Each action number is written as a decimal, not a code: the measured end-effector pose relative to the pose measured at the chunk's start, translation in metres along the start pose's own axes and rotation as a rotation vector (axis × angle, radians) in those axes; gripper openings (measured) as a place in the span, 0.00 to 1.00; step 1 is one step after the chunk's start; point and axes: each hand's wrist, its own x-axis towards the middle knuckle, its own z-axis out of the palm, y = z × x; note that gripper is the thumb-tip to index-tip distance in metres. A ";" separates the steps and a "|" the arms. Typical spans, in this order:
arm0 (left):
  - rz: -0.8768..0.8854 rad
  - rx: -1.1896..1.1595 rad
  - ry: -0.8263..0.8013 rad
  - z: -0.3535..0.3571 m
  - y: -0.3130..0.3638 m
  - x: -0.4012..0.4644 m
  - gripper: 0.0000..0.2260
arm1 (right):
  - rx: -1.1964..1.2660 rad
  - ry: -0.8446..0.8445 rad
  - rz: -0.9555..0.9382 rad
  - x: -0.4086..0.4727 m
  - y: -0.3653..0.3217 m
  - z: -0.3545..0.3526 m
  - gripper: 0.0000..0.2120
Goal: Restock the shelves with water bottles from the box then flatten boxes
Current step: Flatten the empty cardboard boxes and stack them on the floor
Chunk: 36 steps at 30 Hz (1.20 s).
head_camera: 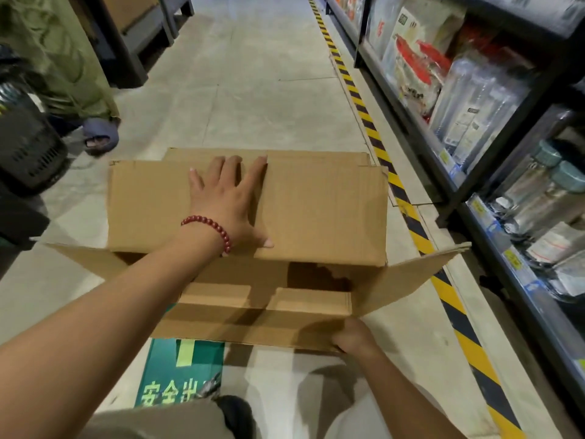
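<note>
The cardboard box (247,236) lies on the floor (253,74) of the aisle, beside the yellow-and-black hazard stripe (411,223) that runs along the foot of the shelves (493,198); no bottles show inside it, while clear water bottles (478,99) stand on the shelves, so the step in hand looks like flattening. The left hand (228,198), wearing a red bead bracelet (209,226), rests flat with fingers spread on the far panel, pressing it down, its grip open. The right hand (351,337) curls its fingers around the box's near edge by the right corner, gripping the cardboard. 2 side flaps stick out left and right, and a dark gap shows the box is not yet collapsed. To do this well, I would keep the left palm's weight near the middle crease, draw the near edge toward the body so the walls fold along their scores, then tuck the loose flaps flat. A second person's sandalled foot (101,134) stands near the box's far left corner
</note>
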 end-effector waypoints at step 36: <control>0.005 0.081 0.172 0.053 -0.073 -0.021 0.20 | -0.153 0.863 -0.399 -0.022 -0.051 -0.155 0.36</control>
